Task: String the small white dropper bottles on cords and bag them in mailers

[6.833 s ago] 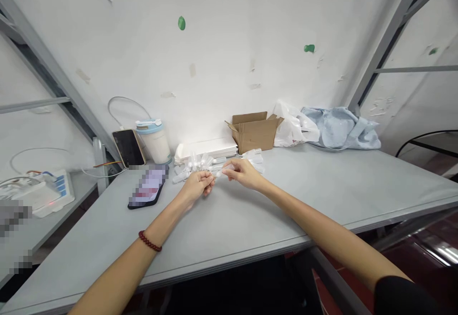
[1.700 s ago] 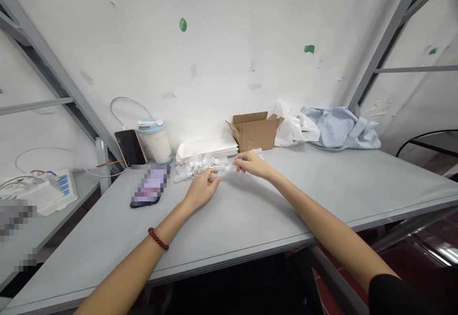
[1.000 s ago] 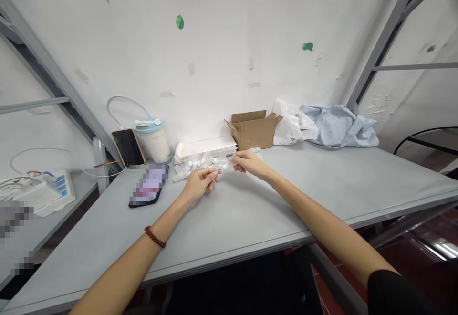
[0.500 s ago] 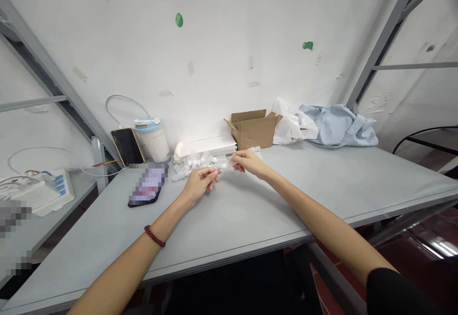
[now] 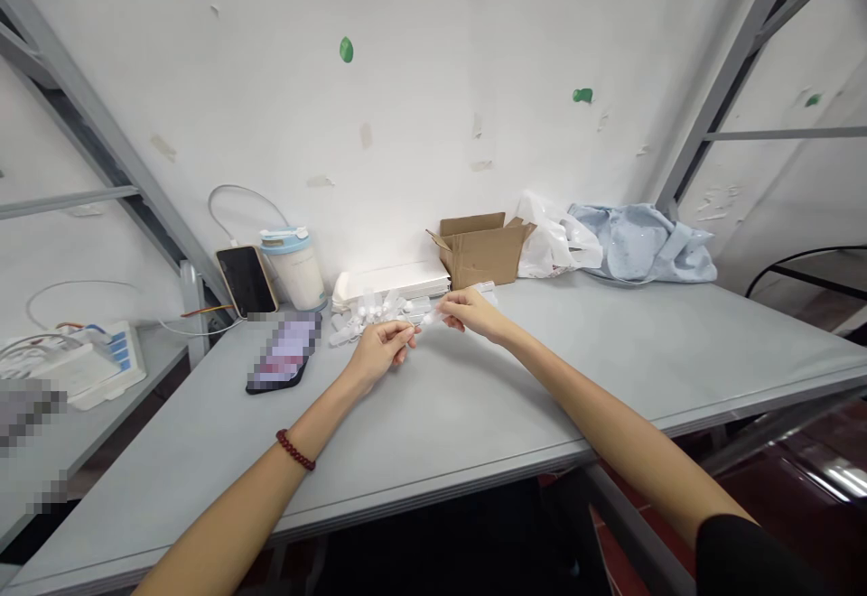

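Observation:
My left hand [image 5: 385, 349] is closed in a pinch over the grey table [image 5: 474, 415]; what lies between its fingertips is too small to name. Just right of it, my right hand [image 5: 472, 312] pinches a small clear plastic piece [image 5: 431, 316], whose end points toward my left fingertips. Several clear plastic pieces [image 5: 371, 309] lie in a loose pile behind my left hand. Another clear piece [image 5: 486, 289] rests behind my right hand. A stack of white paper or card [image 5: 393, 280] lies behind the pile, by the wall.
An open cardboard box [image 5: 484, 251], a white plastic bag [image 5: 556, 239] and a light blue cloth bag [image 5: 640, 242] stand along the wall. At left are a cup [image 5: 296, 271], an upright phone [image 5: 247, 282] and a flat phone [image 5: 284, 352].
The camera view has shifted slightly, so the scene sits a little lower. My hands have stayed almost in place, with the clear piece tilted nearer to my left fingertips.

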The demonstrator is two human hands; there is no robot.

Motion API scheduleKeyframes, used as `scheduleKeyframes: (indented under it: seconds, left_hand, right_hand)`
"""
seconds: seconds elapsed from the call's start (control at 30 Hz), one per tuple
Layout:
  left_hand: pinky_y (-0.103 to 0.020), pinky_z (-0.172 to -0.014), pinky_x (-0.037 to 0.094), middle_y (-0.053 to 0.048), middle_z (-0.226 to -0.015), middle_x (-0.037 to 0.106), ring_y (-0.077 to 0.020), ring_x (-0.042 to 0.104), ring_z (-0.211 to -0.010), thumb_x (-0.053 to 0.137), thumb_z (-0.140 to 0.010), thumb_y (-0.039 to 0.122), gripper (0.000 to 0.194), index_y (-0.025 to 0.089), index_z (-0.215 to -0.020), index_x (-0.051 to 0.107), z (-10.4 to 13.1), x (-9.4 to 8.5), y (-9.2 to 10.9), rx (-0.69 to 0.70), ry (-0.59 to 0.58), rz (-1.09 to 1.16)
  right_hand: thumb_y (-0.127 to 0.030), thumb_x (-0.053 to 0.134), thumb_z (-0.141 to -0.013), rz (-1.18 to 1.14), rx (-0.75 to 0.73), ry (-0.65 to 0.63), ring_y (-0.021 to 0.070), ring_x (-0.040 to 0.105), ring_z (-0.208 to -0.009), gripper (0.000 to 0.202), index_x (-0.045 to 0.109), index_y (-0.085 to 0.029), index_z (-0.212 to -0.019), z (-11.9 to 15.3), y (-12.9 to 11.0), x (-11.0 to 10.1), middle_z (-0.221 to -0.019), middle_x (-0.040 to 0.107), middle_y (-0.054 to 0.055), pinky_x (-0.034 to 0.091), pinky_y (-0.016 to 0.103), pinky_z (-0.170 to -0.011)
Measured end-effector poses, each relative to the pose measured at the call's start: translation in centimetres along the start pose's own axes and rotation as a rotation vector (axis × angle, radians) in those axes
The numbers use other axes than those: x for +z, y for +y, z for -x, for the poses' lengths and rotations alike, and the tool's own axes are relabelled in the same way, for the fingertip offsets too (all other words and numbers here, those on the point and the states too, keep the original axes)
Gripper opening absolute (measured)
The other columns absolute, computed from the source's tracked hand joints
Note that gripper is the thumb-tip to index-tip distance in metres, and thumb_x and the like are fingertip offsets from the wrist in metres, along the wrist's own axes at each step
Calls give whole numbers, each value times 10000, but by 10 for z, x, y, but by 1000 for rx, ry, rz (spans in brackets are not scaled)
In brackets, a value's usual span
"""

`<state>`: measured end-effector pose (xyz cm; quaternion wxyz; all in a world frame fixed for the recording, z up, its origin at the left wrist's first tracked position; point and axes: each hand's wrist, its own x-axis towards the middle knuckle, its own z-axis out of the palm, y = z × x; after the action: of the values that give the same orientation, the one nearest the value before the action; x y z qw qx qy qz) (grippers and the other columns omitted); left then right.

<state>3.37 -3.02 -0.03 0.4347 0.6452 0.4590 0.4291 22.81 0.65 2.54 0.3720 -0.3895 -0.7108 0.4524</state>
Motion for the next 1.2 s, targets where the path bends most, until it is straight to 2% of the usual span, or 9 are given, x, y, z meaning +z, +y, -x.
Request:
scheduleKeyframes:
  seconds: [0.23, 0.4, 0.53, 0.7, 0.83, 0.93, 1.03, 1.1, 1.2]
  left_hand:
    - [-225, -439, 340, -13, -532, 556, -82, 417, -432, 557, -726, 462, 340, 149, -596, 587, 3, 2, 4, 32, 26, -125]
    - [-230, -442, 359, -17, -591, 591, -72, 413, -402, 537, -734, 394, 279, 149, -614, 600, 3, 1, -1, 79, 47, -200]
    - [-228, -437, 358, -17, -587, 589, -71, 411, -397, 534, -733, 376, 274, 152, -582, 578, 4, 1, -2, 68, 37, -207]
    - [-227, -443, 349, -6, -565, 576, -78, 416, -407, 536, -736, 373, 254, 147, -655, 618, 5, -2, -2, 65, 54, -212]
    - [-224, -442, 342, 12, -485, 524, -84, 413, -406, 536, -746, 394, 286, 151, -612, 605, 4, -3, -1, 82, 89, -205]
    - [-224, -434, 345, -3, -538, 574, -78, 414, -407, 564, -727, 405, 277, 147, -637, 610, 3, -4, 1, 75, 127, -158]
    - [-231, -440, 371, -29, -630, 637, -79, 435, -421, 625, -676, 398, 279, 130, -749, 646, 1, -8, 3, 41, 144, -109]
    - [-241, -461, 402, -33, -656, 652, -90, 468, -441, 667, -641, 385, 356, 117, -876, 658, 0, -10, 3, 22, 148, -101]
    - [-258, -501, 439, -42, -703, 662, -115, 526, -489, 673, -652, 384, 425, 112, -977, 646, -2, -13, 1, 59, 163, -145]
  right_hand:
    - [-321, 494, -786, 178, -13, 8, 79, 443, -488, 219, 606, -137, -744, 3, 0, 4, -578, 541, -14, 338, 199, -471]
    - [-281, 458, -825, 323, -70, 63, 85, 461, -525, 190, 580, -145, -773, 6, 0, 14, -585, 532, -25, 339, 204, -534]
    - [-272, 443, -848, 346, -86, 57, 96, 477, -555, 183, 563, -147, -790, 6, 5, 20, -588, 529, -29, 343, 219, -576]
    - [-283, 417, -872, 277, -85, 54, 94, 466, -526, 190, 544, -152, -820, 7, 8, 25, -555, 493, -49, 343, 222, -567]
    - [-311, 385, -890, 190, -77, 39, 85, 451, -478, 210, 507, -162, -807, 8, 11, 29, -537, 473, -60, 343, 219, -524]
    - [-337, 387, -885, 82, -65, 16, 80, 437, -453, 222, 477, -173, -767, 5, 13, 31, -538, 462, -63, 355, 219, -491]
    - [-367, 435, -854, -65, -60, 17, 80, 444, -481, 231, 481, -170, -743, 0, 13, 28, -577, 475, -48, 376, 220, -477]
    - [-394, 472, -828, -148, -57, 35, 80, 442, -492, 254, 491, -165, -721, -3, 13, 25, -584, 474, -41, 377, 219, -466]
    - [-443, 510, -799, -204, -52, 61, 76, 425, -475, 304, 489, -167, -674, -6, 14, 21, -554, 454, -45, 364, 219, -448]
